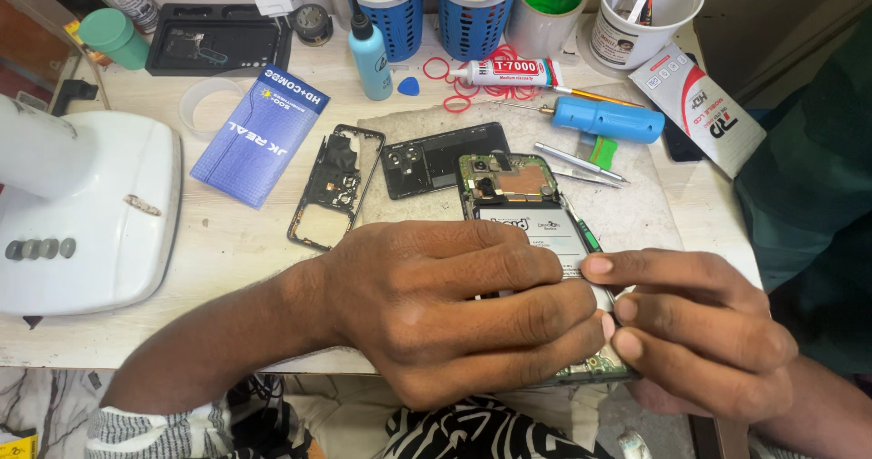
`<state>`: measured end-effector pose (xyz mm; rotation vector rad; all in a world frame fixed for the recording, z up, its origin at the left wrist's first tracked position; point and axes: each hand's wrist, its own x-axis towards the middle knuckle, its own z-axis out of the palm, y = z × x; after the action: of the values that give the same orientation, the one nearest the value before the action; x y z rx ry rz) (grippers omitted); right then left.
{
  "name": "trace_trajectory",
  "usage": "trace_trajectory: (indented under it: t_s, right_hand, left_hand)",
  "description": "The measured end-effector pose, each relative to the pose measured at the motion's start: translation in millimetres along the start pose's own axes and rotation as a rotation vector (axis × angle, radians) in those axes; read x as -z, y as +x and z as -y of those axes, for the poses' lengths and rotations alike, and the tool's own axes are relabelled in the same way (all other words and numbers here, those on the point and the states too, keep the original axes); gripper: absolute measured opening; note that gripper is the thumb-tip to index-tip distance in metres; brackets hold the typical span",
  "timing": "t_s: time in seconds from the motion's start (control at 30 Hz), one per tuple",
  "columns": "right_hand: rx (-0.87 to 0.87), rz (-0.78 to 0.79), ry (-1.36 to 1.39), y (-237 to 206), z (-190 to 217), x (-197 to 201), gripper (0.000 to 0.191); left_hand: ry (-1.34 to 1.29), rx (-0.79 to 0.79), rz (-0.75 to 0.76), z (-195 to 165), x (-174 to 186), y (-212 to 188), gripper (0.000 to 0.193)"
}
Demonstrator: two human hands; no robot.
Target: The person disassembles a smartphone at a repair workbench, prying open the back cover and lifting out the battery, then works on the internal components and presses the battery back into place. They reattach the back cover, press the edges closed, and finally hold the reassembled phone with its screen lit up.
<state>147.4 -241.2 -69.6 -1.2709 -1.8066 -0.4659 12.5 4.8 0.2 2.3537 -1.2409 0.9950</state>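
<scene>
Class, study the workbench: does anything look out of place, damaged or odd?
Red rubber bands lie scattered in a loose tangle under the glue tube. The opened phone under both hands and the black back cover beside it look taken apart, not broken.

The opened phone (536, 214) shows a green board, shiny metal bits and a smooth grey battery with a paper label. The black back cover (445, 157) looks like matt plastic. The mat (636, 214) under them is grey, rough and worn. The table (227, 241) is pale wood-look board, scuffed and dirty. The blue packet (259, 137) is glossy card. The blue screwdriver (609, 118) has a smooth plastic handle and a metal tip. The baskets (472, 19) are blue plastic mesh.
</scene>
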Motion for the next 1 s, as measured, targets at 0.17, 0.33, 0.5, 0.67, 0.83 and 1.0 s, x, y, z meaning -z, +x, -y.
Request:
trace_trajectory:
  t_s: [0.17, 0.33, 0.5, 0.67, 0.83, 1.0]
  right_hand:
    - [0.009, -0.071, 0.069, 6, -3, -6, 0.026]
    - [-0.179, -0.061, 0.194, 3, 4, -8, 0.017]
    - [-0.123, -0.085, 0.194, -2, 1, -7, 0.019]
    - [-0.051, -0.116, 0.235, 4, -5, -10, 0.027]
    - [-0.051, -0.13, 0.214, 4, -4, -12, 0.028]
    - [-0.143, -0.073, 0.278, 0, 1, -10, 0.024]
  left_hand:
    - [0.001, -0.04, -0.018, 2, -2, 0, 0.017]
    - [-0.003, -0.074, -0.02, 5, 3, -1, 0.018]
    - [-0.003, -0.069, -0.007, 4, 3, -2, 0.02]
    - [-0.015, -0.051, -0.006, 4, 3, -2, 0.019]
    - [-0.001, -0.06, 0.0, 4, 3, -1, 0.02]
    - [-0.015, -0.058, -0.005, 3, 2, -2, 0.017]
